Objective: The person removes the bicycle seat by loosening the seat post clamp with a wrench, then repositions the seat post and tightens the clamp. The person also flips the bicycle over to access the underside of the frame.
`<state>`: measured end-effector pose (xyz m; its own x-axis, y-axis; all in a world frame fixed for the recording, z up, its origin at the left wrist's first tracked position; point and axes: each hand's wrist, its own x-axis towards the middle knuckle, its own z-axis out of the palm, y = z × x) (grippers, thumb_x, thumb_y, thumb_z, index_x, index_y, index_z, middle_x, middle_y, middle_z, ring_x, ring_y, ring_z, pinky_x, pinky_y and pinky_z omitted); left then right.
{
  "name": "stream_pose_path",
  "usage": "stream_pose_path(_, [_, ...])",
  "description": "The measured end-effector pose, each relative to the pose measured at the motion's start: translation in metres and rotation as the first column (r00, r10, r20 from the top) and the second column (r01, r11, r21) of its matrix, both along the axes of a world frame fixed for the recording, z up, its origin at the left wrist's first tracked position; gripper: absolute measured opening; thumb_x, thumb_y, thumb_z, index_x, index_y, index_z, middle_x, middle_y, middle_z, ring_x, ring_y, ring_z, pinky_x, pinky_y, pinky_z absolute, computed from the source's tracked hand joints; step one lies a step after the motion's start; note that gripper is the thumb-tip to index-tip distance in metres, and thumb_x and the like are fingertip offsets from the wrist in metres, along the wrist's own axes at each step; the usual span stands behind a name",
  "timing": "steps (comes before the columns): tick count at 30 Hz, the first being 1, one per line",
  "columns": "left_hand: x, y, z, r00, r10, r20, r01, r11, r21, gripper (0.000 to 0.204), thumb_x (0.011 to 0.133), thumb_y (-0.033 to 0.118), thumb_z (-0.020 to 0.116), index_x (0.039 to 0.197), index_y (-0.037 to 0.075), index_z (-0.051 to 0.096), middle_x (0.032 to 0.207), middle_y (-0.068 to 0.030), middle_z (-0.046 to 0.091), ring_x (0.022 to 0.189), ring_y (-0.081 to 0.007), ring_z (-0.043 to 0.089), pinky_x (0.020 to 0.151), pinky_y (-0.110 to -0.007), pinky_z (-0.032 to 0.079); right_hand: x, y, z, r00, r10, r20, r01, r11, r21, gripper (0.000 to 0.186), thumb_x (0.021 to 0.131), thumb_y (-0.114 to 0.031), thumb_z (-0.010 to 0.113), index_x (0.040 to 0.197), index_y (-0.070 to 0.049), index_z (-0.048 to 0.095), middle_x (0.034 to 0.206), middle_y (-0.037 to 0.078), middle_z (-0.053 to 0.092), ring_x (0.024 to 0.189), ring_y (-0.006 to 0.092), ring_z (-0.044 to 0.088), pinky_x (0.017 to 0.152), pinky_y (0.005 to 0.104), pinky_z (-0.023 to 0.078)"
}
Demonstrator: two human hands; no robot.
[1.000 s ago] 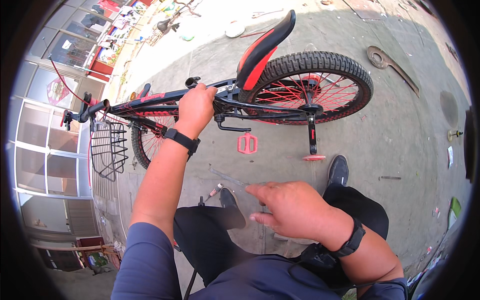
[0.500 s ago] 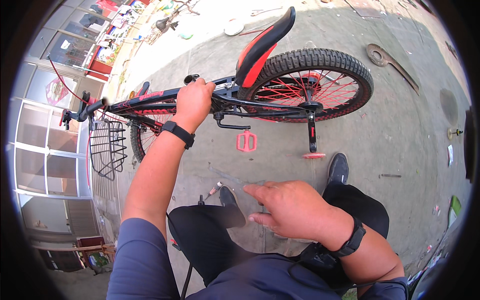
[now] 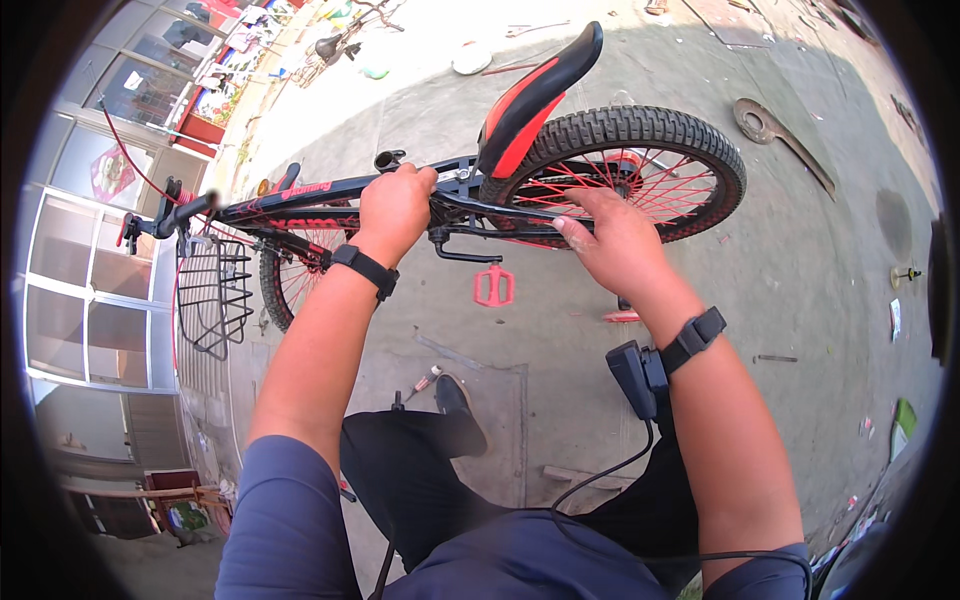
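Head, left hand (image 3: 397,205): gripping black metal bicycle frame (image 3: 328,187)
Right hand (image 3: 615,238): at red-spoked black wheel (image 3: 628,160), grip unclear

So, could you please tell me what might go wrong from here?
The right hand is close to the spokes of the rear wheel, so fingers could get pinched if it turns.

Only the left hand plainly grips the bicycle frame; if that grip slips, the bike might tip.

The loose black cable hanging below the right wrist could snag as that arm moves.
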<state>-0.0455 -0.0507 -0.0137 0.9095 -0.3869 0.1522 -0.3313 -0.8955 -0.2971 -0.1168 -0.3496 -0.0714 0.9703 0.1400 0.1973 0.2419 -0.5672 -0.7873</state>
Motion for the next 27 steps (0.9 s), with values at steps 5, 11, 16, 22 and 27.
stream_pose_path(5, [0.002,-0.007,-0.003,0.999,0.035,-0.005,-0.035,0.999,-0.026,0.010,0.092,0.018,0.066,0.098,0.011,0.069,0.087,-0.0129,0.069,0.077,-0.0365,0.068,0.066,-0.049,0.053,0.033,0.049,-0.061,1.000,-0.003,0.001,0.004,0.994,-0.110,0.047,0.098,-0.033,0.063,0.136,-0.006,0.062,0.131,0.016,0.065,0.123,0.0339,0.059,0.106,0.0447,0.046])
stream_pose_path(11, [-0.041,-0.030,-0.021,0.992,0.119,-0.033,-0.123,0.983,-0.135,0.023,0.094,0.014,0.062,0.116,0.008,0.065,0.085,-0.0181,0.068,0.074,-0.0399,0.068,0.065,-0.050,0.055,0.041,0.079,-0.087,0.997,-0.075,-0.031,0.066,0.971,-0.231,0.036,0.098,-0.031,0.062,0.131,-0.017,0.068,0.119,0.009,0.070,0.108,0.0313,0.066,0.092,0.0452,0.049])
stream_pose_path(16, [-0.068,-0.078,-0.045,0.964,0.235,-0.127,-0.264,0.910,-0.320,0.032,0.092,0.014,0.060,0.122,0.004,0.063,0.095,-0.0216,0.068,0.080,-0.0423,0.068,0.072,-0.053,0.055,0.045,0.078,-0.094,0.997,-0.078,0.005,0.077,0.977,-0.200,0.031,0.097,-0.031,0.063,0.123,-0.017,0.073,0.111,0.007,0.072,0.103,0.0298,0.067,0.089,0.0454,0.048])
stream_pose_path(22, [-0.061,-0.104,-0.088,0.971,0.131,-0.200,-0.239,0.609,-0.757,0.031,0.096,0.017,0.061,0.122,0.000,0.062,0.098,-0.0202,0.072,0.083,-0.0318,0.072,0.071,-0.042,0.056,0.046,0.075,-0.099,0.994,-0.093,0.060,0.101,0.983,-0.155,0.030,0.095,-0.031,0.065,0.120,-0.018,0.074,0.103,0.007,0.072,0.096,0.0302,0.069,0.083,0.0471,0.049])
stream_pose_path(27, [-0.049,-0.096,-0.069,0.817,0.035,-0.575,-0.576,0.057,-0.815,0.027,0.104,0.017,0.056,0.125,0.001,0.059,0.093,-0.0063,0.070,0.072,-0.0102,0.066,0.063,-0.025,0.050,0.047,0.075,-0.093,0.997,-0.079,-0.021,0.074,0.983,-0.169,0.032,0.097,-0.030,0.063,0.124,-0.016,0.072,0.111,0.007,0.072,0.105,0.0291,0.067,0.090,0.0468,0.048])
